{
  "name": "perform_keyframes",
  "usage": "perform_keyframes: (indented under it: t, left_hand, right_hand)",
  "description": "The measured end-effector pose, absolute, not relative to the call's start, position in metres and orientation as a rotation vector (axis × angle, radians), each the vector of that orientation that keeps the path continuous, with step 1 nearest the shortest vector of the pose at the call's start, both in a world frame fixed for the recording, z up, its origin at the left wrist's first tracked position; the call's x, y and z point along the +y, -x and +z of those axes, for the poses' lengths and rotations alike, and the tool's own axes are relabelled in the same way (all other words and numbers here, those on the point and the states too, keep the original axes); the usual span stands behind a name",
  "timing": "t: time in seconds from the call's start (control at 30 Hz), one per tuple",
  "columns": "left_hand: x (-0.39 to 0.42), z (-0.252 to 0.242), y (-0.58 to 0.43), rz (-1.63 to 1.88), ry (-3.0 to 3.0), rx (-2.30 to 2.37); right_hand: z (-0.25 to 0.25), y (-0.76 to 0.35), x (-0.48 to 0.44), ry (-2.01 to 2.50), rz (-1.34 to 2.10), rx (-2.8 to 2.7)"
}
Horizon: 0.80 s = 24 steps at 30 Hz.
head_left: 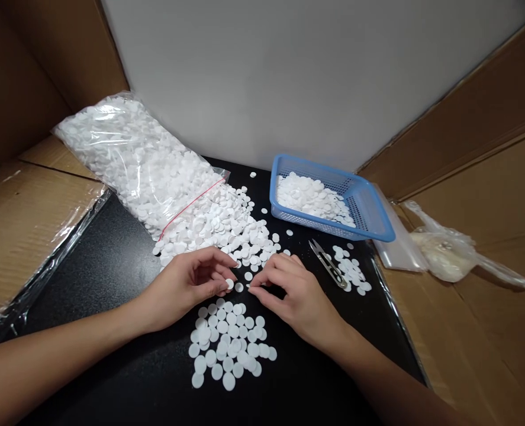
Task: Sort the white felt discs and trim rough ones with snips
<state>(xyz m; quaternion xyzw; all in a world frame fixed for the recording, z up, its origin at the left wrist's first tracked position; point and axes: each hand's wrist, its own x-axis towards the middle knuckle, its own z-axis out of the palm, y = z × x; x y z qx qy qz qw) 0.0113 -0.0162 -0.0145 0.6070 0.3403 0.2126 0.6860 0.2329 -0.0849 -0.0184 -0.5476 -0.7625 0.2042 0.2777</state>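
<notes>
Between thumb and fingers, my left hand [197, 278] pinches a small white disc [229, 284]. My right hand [286, 287] is closed in a pinch on another white disc, of which only an edge shows at the fingertips. Two loose discs lie on the black table between the hands. Nearer to me is a spread group of white discs [231, 343], some overlapping. Beyond my hands, a large heap of discs [226, 222] spills from the mouth of a clear zip bag [133, 160] with a red seal line.
A blue basket [382, 216] partly filled with discs stands at the back right. Thread snips [328, 266] lie beside a small group of discs [351, 272]. Farther right are clear plastic sleeves [402, 242] and a knotted plastic bag [446, 251] on cardboard. A pale wall closes the back.
</notes>
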Motion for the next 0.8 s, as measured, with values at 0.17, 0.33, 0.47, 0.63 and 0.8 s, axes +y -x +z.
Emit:
perform_keyframes:
  t: [0.17, 0.33, 0.47, 0.63, 0.8]
  left_hand:
    - [-0.015, -0.011, -0.012, 0.473, -1.281, 0.760]
    - [-0.020, -0.010, -0.016, 0.456, -1.027, 0.759]
    - [-0.025, -0.008, -0.019, 0.415, -0.855, 0.838]
    - [-0.026, -0.001, -0.017, 0.419, -0.728, 0.925]
    - [-0.024, 0.004, -0.017, 0.444, -0.619, 0.907]
  right_hand:
    - [-0.012, -0.236, -0.086, 1.422, 0.599, -2.164]
    - [-0.008, -0.223, -0.090, 1.434, 0.597, -1.964]
    - [-0.008, -0.222, -0.088, 1.418, 0.528, -1.996]
    - [-0.011, -0.275, -0.079, 1.920, -0.073, -2.173]
    - [-0.023, -0.324, -0.076, 2.309, -0.158, -2.086]
